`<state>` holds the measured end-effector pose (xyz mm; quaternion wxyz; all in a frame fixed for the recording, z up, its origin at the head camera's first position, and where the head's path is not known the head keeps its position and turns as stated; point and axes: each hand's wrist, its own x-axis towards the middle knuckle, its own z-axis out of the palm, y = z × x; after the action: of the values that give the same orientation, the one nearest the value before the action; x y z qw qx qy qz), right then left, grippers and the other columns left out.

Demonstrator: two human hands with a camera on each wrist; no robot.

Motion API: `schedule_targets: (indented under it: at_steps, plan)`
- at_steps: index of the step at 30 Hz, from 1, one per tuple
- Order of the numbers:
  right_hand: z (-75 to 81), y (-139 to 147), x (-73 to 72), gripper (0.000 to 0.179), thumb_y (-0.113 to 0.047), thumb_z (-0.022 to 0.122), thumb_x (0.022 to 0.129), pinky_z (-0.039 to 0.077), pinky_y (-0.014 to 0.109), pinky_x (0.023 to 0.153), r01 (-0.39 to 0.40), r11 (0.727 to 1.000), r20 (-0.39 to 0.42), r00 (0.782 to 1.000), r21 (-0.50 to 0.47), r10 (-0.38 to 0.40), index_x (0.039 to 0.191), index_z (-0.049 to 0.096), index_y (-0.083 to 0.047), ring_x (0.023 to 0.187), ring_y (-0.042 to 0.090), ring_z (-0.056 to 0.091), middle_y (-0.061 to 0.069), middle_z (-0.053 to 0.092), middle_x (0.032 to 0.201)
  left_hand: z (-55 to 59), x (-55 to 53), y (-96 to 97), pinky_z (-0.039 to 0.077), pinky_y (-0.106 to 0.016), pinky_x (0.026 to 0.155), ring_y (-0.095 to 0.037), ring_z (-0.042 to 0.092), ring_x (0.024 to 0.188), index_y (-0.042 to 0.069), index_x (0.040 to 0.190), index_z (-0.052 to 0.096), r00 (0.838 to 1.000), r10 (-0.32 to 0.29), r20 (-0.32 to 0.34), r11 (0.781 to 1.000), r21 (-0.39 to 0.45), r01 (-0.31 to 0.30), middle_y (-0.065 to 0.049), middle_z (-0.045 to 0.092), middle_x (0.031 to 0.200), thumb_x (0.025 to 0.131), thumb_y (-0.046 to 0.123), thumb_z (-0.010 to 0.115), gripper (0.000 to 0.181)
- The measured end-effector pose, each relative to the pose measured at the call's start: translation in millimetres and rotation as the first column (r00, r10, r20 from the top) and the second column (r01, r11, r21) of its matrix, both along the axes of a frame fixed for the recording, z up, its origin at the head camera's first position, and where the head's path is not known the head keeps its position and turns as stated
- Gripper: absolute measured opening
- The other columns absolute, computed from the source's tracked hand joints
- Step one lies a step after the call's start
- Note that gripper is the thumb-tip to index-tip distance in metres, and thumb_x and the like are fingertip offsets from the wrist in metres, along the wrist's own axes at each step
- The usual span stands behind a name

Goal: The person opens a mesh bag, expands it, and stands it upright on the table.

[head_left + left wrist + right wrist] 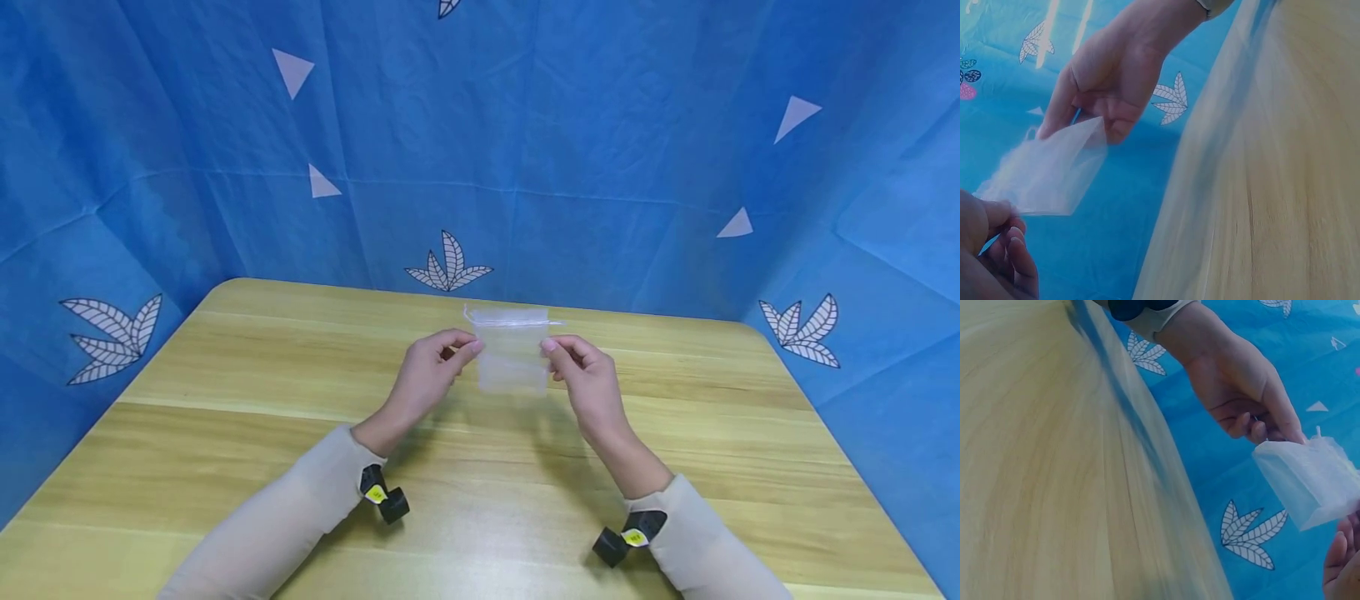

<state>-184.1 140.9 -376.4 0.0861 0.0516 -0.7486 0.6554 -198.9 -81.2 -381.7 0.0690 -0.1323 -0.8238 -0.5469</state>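
Note:
A small sheer white drawstring pouch (513, 367) hangs upright above the table, its cord running across near the top edge. My left hand (431, 367) pinches the pouch's left edge between thumb and fingers. On the opposite edge, my right hand (588, 379) pinches it the same way. Seen from the left wrist, the pouch (1054, 172) is spread between both hands and looks flat. In the right wrist view the pouch (1310, 481) is see-through, and no contents show inside it.
A light wooden table (480, 517) lies beneath the hands. Blue cloth (525, 125) with white leaf and triangle prints stands behind it and along both sides. Dark wrist-worn cameras (393, 504) sit over the pale sleeves.

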Motion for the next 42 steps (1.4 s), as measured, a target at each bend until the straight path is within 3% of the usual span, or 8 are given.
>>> schedule_targets:
  at_steps: [6, 12, 18, 26, 33, 37, 42]
  plan:
    - [-0.7, 0.8, -1.1, 0.028, -0.026, 0.070, 0.092, 0.049, 0.030, 0.070, 0.005, 0.999, 0.001, 1.000, 0.041, -0.005, 0.104, 0.072, -0.001, 0.078, 0.016, 0.054, 0.002, 0.064, 0.088, -0.2, 0.0, 0.8, 0.049, -0.033, 0.056, -0.032, 0.061, 0.071, 0.013, 0.108, 0.072, 1.000, 0.011, -0.013, 1.000, 0.019, -0.011, -0.002, 0.067, 0.088, 0.096, 0.031, 0.065, 0.023]
    - [-3.7, -0.2, -1.6, 0.021, -0.021, 0.073, 0.090, 0.049, 0.030, 0.068, -0.004, 0.994, 0.005, 1.000, 0.109, 0.004, 0.103, 0.075, -0.004, 0.079, 0.015, 0.057, 0.002, 0.068, 0.096, -3.1, 1.9, 2.7, 0.051, -0.033, 0.056, -0.032, 0.062, 0.070, 0.012, 0.107, 0.074, 0.999, -0.043, -0.019, 0.999, -0.008, 0.043, -0.001, 0.067, 0.084, 0.095, 0.030, 0.066, 0.022]
    - [-4.3, -0.2, -2.3, 0.020, -0.019, 0.076, 0.087, 0.045, 0.024, 0.063, 0.002, 0.985, 0.002, 1.000, 0.171, -0.002, 0.099, 0.075, -0.003, 0.076, 0.015, 0.055, 0.002, 0.066, 0.088, -6.4, 1.1, 3.3, 0.052, -0.032, 0.057, -0.029, 0.063, 0.071, 0.011, 0.103, 0.075, 0.997, -0.055, -0.055, 0.998, -0.040, 0.052, 0.001, 0.068, 0.091, 0.094, 0.022, 0.068, 0.016]
    - [-9.4, 1.8, -6.9, 0.020, -0.018, 0.074, 0.089, 0.043, 0.024, 0.061, -0.046, 0.950, 0.053, 0.998, 0.309, 0.031, 0.101, 0.075, -0.003, 0.075, 0.016, 0.053, 0.004, 0.066, 0.085, -15.3, -0.2, 3.9, 0.053, -0.028, 0.060, -0.013, 0.063, 0.073, 0.012, 0.094, 0.077, 0.993, -0.039, -0.108, 0.991, -0.132, 0.024, 0.003, 0.070, 0.089, 0.090, 0.015, 0.073, 0.006]
    - [-15.1, 2.3, -9.4, 0.016, -0.017, 0.071, 0.091, 0.045, 0.026, 0.062, -0.097, 0.926, 0.061, 0.995, 0.365, 0.080, 0.099, 0.074, -0.003, 0.073, 0.016, 0.057, 0.007, 0.070, 0.083, -20.2, -0.4, 6.0, 0.053, -0.029, 0.071, -0.010, 0.064, 0.080, 0.014, 0.091, 0.076, 0.988, -0.056, -0.145, 0.978, -0.206, 0.025, 0.005, 0.071, 0.090, 0.089, 0.015, 0.074, 0.004]
    - [-17.5, 1.2, -9.4, 0.013, -0.015, 0.071, 0.091, 0.049, 0.027, 0.065, -0.119, 0.923, 0.064, 0.993, 0.366, 0.102, 0.096, 0.075, -0.003, 0.074, 0.015, 0.062, 0.008, 0.071, 0.083, -22.9, -0.6, 7.2, 0.053, -0.028, 0.070, -0.010, 0.063, 0.079, 0.014, 0.090, 0.076, 0.985, -0.081, -0.149, 0.972, -0.232, 0.045, 0.005, 0.071, 0.090, 0.088, 0.014, 0.074, 0.003]
    - [-20.2, 0.1, -8.7, 0.011, -0.015, 0.071, 0.091, 0.047, 0.027, 0.063, -0.156, 0.891, 0.064, 0.988, 0.426, 0.143, 0.094, 0.075, -0.006, 0.071, 0.011, 0.061, 0.002, 0.069, 0.078, -25.2, -1.1, 7.9, 0.052, -0.027, 0.069, -0.009, 0.063, 0.078, 0.014, 0.090, 0.076, 0.985, -0.099, -0.141, 0.965, -0.254, 0.061, 0.005, 0.072, 0.090, 0.087, 0.013, 0.075, 0.004]
